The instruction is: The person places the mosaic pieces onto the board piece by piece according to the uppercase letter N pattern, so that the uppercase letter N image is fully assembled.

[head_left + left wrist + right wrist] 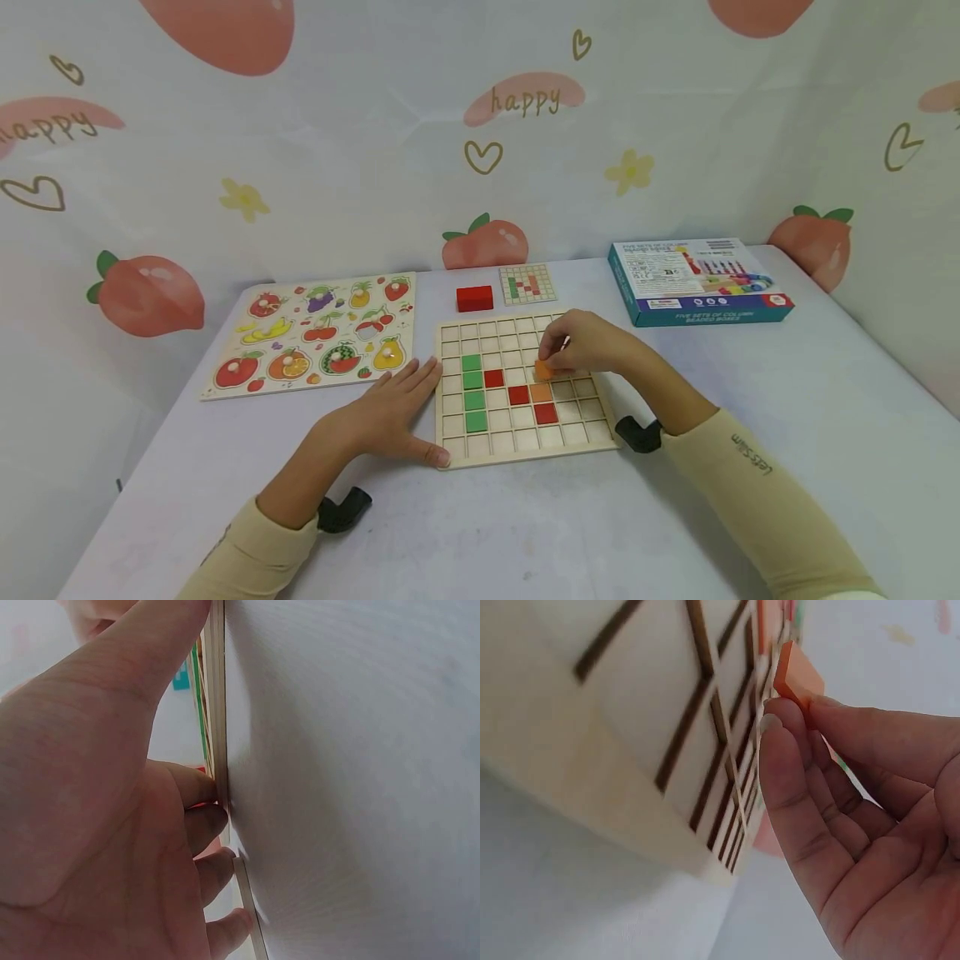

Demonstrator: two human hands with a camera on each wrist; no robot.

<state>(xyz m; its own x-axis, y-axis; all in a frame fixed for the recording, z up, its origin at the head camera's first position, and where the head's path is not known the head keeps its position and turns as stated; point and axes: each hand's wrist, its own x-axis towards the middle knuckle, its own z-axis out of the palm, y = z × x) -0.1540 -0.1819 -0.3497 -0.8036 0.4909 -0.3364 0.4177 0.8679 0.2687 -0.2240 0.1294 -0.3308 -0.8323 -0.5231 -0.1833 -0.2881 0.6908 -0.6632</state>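
Observation:
A wooden grid board (457, 446) lies in front of me with several green, red and orange square tiles set in its cells. My right hand (581, 342) pinches an orange tile (799, 675) between thumb and fingertips. In the head view that tile is over the board, just above an orange tile (541, 392) that lies in a cell. My left hand (390, 417) is spread flat at the board's left edge, its thumb at the near left corner. In the left wrist view the left fingers (204, 829) reach along the board's side edge.
A fruit puzzle board (352, 317) lies to the left, close to the left fingertips. Behind the grid board are a red block (475, 298) and a small pattern card (527, 284). A teal-sided box (705, 283) stands at the back right, before a printed backdrop.

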